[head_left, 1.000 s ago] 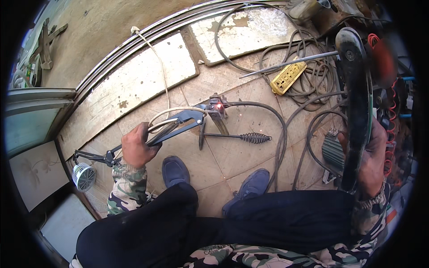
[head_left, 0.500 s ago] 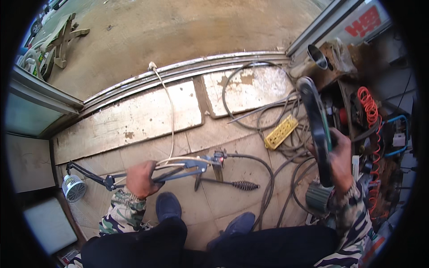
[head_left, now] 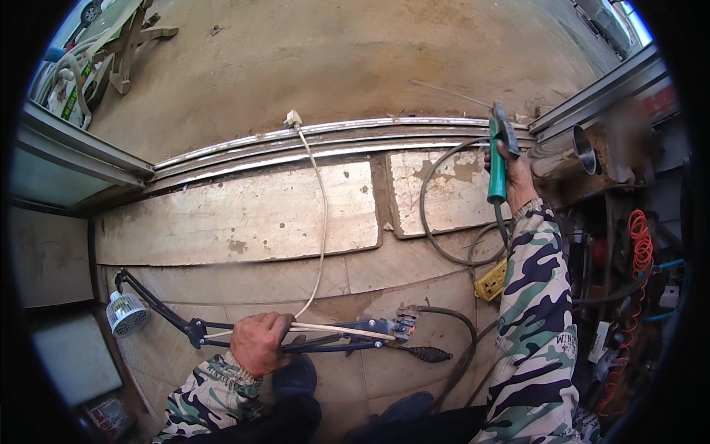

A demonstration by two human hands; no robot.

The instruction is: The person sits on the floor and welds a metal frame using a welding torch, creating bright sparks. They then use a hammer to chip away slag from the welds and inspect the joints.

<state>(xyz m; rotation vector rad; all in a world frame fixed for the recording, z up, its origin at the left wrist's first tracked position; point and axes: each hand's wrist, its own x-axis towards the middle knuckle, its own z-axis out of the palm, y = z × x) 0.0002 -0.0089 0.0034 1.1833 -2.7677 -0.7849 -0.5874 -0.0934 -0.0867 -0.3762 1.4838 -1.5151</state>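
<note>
One head-worn fisheye view looks steeply down at the tiled floor [head_left: 414, 274], near

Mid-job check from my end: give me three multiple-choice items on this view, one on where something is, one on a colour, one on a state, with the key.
1. Where is the yellow power strip?
A. on the tiled floor beside the right sleeve
B. on the pavement outside
C. in the left hand

2. What colour is the handle of the tool in the right hand?
A. red
B. green
C. yellow

3. How is the left hand?
A. open and empty
B. flat on the floor
C. closed around the dark metal frame

Key: 1 A, the strip lies on the tiles next to the camouflage sleeve. 2 B, the raised tool's grip is green. 3 C, the fingers wrap the frame's bars.
</note>
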